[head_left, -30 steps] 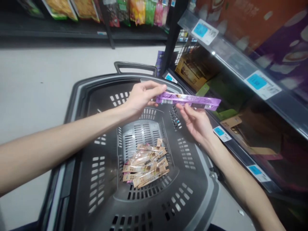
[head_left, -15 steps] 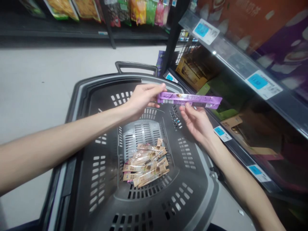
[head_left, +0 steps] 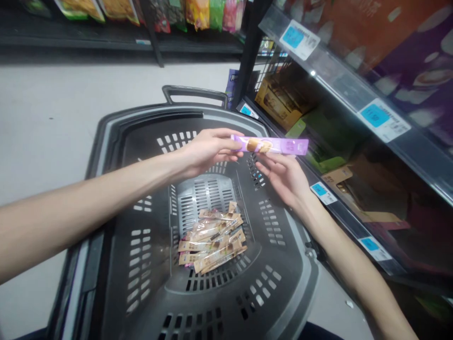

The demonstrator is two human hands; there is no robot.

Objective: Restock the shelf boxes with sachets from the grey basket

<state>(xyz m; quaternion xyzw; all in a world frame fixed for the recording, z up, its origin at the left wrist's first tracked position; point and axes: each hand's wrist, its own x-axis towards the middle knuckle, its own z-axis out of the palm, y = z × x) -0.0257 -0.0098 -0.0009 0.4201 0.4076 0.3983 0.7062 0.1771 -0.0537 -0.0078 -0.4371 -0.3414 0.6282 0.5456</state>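
Note:
A slim purple stick packet point(head_left: 278, 145) is held level above the shopping basket, its printed face with a brown and cream picture toward me. My left hand point(head_left: 208, 148) pinches its left end between thumb and fingers. From below, my right hand point(head_left: 283, 174) steadies the packet, thumb and fingertips at the lower edge near its middle, the other fingers loosely curled. Under both hands stands the dark grey basket point(head_left: 219, 309) with slotted walls. On its floor lies a small heap of tan stick packets point(head_left: 214, 243), with some pink showing underneath.
Shelves with price tags point(head_left: 385, 119) rise close on my right, holding brown and green boxes point(head_left: 279, 101). The basket's handle point(head_left: 196, 89) sticks up at its far rim. Across the pale floor point(head_left: 53, 104), bagged goods point(head_left: 198, 14) fill another shelf.
The purple packet has been turned over, from its barcode side to its picture side. My right thumb has slid off its face to the lower edge. The view has shifted slightly.

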